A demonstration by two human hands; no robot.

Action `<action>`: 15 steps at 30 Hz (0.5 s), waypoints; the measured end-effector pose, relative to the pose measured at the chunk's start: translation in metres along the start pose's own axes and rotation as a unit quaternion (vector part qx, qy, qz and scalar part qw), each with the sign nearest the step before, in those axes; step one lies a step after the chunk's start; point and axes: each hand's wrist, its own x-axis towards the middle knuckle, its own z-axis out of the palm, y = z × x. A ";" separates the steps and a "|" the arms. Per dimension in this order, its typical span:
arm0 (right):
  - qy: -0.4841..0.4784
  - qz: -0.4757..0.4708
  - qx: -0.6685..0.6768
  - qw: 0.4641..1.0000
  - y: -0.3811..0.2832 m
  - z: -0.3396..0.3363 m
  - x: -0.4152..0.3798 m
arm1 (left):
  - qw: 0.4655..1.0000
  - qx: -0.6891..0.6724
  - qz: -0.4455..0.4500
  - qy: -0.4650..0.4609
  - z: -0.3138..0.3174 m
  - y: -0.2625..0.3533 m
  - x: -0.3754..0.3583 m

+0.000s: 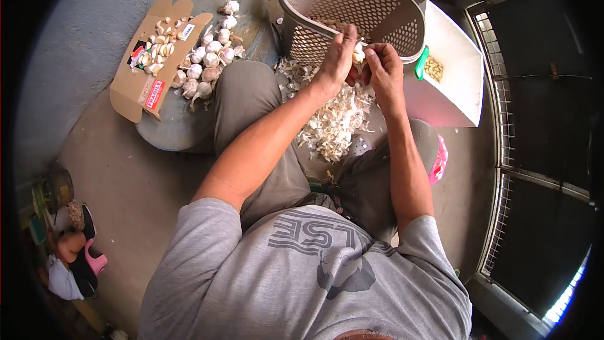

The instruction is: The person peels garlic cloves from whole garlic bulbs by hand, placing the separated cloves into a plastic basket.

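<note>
A whitish piece of garlic [358,54] is held up between both hands, at the near rim of the basket. My left hand [338,62] is closed round it, thumb pointing up. The fingers of my right hand [385,70] pinch at its right side. Whether it is a whole bulb or part of one is partly hidden by the fingers. Below the hands, a heap of papery garlic skins [336,123] lies on the floor between my legs.
A perforated basket [352,0] stands ahead. To its right, a white bin [462,66] holds peeled cloves [433,68] and a green-handled item [421,63]. At left, garlic bulbs [211,56] and a cardboard box [138,88] with cloves [160,47] rest on a round surface [167,132].
</note>
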 end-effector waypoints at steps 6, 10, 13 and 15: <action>-0.012 0.034 0.040 0.999 -0.010 0.005 -0.007 | 0.993 0.059 0.103 -0.016 0.004 -0.010 -0.004; 0.029 -0.063 -0.055 0.996 0.024 0.006 0.010 | 0.966 0.166 0.195 0.015 0.001 -0.031 0.012; 0.036 -0.081 -0.118 0.989 0.008 0.009 0.004 | 0.973 0.144 0.182 -0.008 -0.003 -0.022 0.009; 0.038 -0.085 -0.141 0.986 0.001 0.013 -0.002 | 0.990 0.076 0.108 -0.048 -0.009 -0.018 0.010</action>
